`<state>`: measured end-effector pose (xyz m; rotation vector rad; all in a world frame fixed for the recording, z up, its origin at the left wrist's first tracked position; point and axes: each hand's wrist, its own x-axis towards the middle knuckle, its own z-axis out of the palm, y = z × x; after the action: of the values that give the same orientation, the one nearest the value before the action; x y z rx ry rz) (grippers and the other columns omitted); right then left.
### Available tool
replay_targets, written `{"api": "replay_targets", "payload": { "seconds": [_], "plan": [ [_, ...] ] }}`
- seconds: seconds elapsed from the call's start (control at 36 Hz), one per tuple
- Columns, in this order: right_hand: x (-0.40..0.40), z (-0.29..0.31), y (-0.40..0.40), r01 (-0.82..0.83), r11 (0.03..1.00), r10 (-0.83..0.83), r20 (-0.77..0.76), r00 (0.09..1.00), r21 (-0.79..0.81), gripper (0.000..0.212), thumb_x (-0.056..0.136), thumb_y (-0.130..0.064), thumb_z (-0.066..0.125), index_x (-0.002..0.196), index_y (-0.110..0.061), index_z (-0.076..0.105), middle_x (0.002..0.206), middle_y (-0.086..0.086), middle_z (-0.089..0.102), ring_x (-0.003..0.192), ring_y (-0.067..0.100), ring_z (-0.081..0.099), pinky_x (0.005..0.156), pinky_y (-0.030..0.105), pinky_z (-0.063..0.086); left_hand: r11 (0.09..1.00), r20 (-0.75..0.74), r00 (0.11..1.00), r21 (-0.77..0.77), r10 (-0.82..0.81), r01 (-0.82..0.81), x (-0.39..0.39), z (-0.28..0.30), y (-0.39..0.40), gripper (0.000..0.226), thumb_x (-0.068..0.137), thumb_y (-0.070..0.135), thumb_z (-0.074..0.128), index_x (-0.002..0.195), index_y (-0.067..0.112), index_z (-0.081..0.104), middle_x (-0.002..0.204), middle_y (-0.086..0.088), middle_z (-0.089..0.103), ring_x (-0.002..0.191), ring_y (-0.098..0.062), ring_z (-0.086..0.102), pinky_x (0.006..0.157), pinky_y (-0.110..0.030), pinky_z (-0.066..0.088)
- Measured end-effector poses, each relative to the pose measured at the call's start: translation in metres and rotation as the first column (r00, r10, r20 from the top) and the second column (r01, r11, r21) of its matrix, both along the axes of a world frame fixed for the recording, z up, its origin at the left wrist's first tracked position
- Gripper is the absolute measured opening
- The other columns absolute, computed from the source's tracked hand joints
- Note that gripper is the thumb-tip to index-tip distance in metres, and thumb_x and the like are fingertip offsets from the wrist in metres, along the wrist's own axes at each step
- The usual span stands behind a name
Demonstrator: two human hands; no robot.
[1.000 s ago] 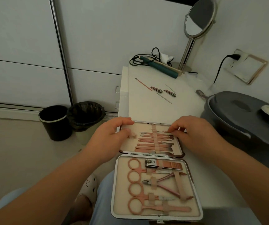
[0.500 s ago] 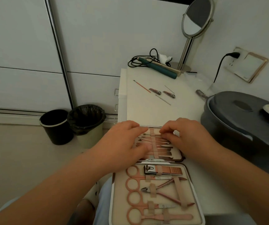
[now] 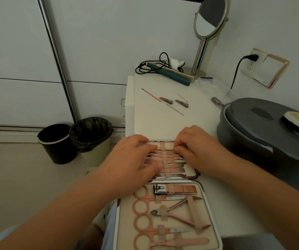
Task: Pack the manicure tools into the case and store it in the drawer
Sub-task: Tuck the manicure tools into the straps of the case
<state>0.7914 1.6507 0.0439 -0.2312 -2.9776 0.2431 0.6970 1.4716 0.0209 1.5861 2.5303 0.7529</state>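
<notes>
**Seating a tool under the strap in the case's far panel**

Head view. The open case (image 3: 165, 188) lies at the near edge of the table (image 3: 163, 120), its far panel under both hands and its near panel overhanging toward the person's lap. The left hand (image 3: 134, 159) rests flat on the far panel, fingers (image 3: 150, 147) extended and spread across the handle ends of the slotted tools, holding nothing. The right hand (image 3: 193, 147) has its fingers (image 3: 177, 150) curled at the top slot beside the elastic strap (image 3: 164, 157); whether they pinch a tool cannot be told. Judged step: tucking a tool into the far panel. Still loose, well apart on the table: a thin stick (image 3: 151, 95), two nail clippers (image 3: 174, 102) and two slim probes (image 3: 175, 109). The next move likely calls for reaching forward for one of these.
</notes>
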Motion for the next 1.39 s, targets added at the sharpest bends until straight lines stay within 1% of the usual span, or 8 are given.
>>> {"api": "replay_targets", "payload": {
  "seconds": [0.61, 0.75, 0.92, 1.0, 1.11, 1.19, 1.28, 1.39],
  "plan": [
    [-0.002, -0.007, -0.009, 0.036, 0.990, -0.048, -0.081, 0.996, -0.139, 0.007, 0.087, -0.033, 0.055, 0.088, -0.029, 0.060, 0.087, -0.016, 0.048, 0.087, 0.006, 0.045, 0.075, 0.020, 0.037, 0.997, 0.004, 1.000, 0.074, -0.005, 0.005, 0.001, -0.003, -0.004, 0.054, 0.083, 0.052, 0.048, 0.132, 0.032, 0.041, 0.141, 0.010, 0.031, 0.130, -0.005, 0.021, 0.105, -0.018, 0.012],
    [0.003, -0.010, -0.011, 0.039, 0.987, -0.052, -0.083, 0.995, -0.154, 0.004, 0.087, -0.033, 0.055, 0.082, -0.034, 0.057, 0.087, -0.018, 0.050, 0.087, 0.005, 0.046, 0.075, 0.019, 0.037, 0.995, -0.003, 1.000, 0.099, -0.007, 0.007, 0.003, -0.006, -0.007, 0.055, 0.082, 0.052, 0.050, 0.133, 0.032, 0.040, 0.142, 0.010, 0.030, 0.129, -0.005, 0.019, 0.100, -0.013, 0.008],
    [0.000, -0.002, -0.010, 0.037, 0.983, -0.039, -0.007, 0.999, -0.181, 0.006, 0.085, -0.037, 0.055, 0.079, -0.038, 0.054, 0.083, -0.020, 0.052, 0.083, 0.001, 0.049, 0.073, 0.016, 0.040, 0.992, 0.039, 0.999, 0.128, 0.002, -0.007, 0.001, -0.009, -0.008, 0.057, 0.079, 0.056, 0.047, 0.132, 0.034, 0.041, 0.140, 0.014, 0.031, 0.127, -0.002, 0.020, 0.104, -0.020, 0.014],
    [-0.008, 0.003, -0.006, 0.097, 0.961, -0.119, -0.070, 0.990, -0.260, 0.011, 0.085, -0.038, 0.055, 0.075, -0.042, 0.052, 0.082, -0.021, 0.054, 0.079, -0.001, 0.053, 0.066, 0.014, 0.041, 0.986, 0.050, 0.999, 0.166, 0.014, -0.023, 0.000, -0.009, -0.007, 0.056, 0.079, 0.053, 0.049, 0.131, 0.033, 0.043, 0.137, 0.015, 0.035, 0.125, 0.000, 0.022, 0.102, -0.017, 0.014],
    [-0.033, 0.004, 0.005, 0.189, 0.945, -0.231, -0.139, 0.963, -0.267, 0.016, 0.086, -0.039, 0.055, 0.071, -0.041, 0.051, 0.074, -0.026, 0.050, 0.072, -0.006, 0.049, 0.058, 0.011, 0.031, 0.978, 0.055, 0.998, 0.204, 0.017, -0.028, -0.001, -0.012, -0.007, 0.054, 0.081, 0.048, 0.052, 0.132, 0.032, 0.042, 0.135, 0.016, 0.038, 0.122, 0.002, 0.023, 0.100, -0.013, 0.013],
    [-0.055, -0.001, 0.018, 0.278, 0.922, -0.323, -0.143, 0.935, -0.269, 0.004, 0.087, -0.038, 0.054, 0.085, -0.036, 0.057, 0.075, -0.025, 0.050, 0.072, -0.004, 0.049, 0.059, 0.014, 0.032, 0.974, 0.058, 0.998, 0.223, 0.018, -0.031, -0.001, -0.014, -0.007, 0.054, 0.082, 0.048, 0.053, 0.132, 0.032, 0.041, 0.137, 0.017, 0.036, 0.124, 0.003, 0.020, 0.097, -0.009, 0.008],
    [-0.078, -0.003, 0.030, 0.375, 0.887, -0.422, -0.144, 0.895, -0.268, 0.016, 0.088, -0.035, 0.053, 0.101, -0.029, 0.060, 0.090, -0.014, 0.055, 0.080, 0.006, 0.051, 0.068, 0.023, 0.037, 0.972, 0.066, 0.998, 0.233, 0.015, -0.030, 0.000, -0.015, -0.008, 0.054, 0.082, 0.047, 0.052, 0.133, 0.032, 0.040, 0.138, 0.017, 0.034, 0.125, 0.003, 0.017, 0.095, -0.006, 0.005],
    [-0.103, 0.003, 0.044, 0.554, 0.823, -0.565, -0.079, 0.821, -0.123, 0.025, 0.089, -0.028, 0.049, 0.110, -0.019, 0.059, 0.097, 0.000, 0.057, 0.079, 0.016, 0.050, 0.062, 0.028, 0.039, 0.968, 0.066, 0.998, 0.250, 0.023, -0.039, -0.001, -0.017, -0.008, 0.055, 0.082, 0.048, 0.051, 0.133, 0.033, 0.039, 0.138, 0.018, 0.033, 0.124, 0.004, 0.018, 0.099, -0.009, 0.006]
  ]
}}
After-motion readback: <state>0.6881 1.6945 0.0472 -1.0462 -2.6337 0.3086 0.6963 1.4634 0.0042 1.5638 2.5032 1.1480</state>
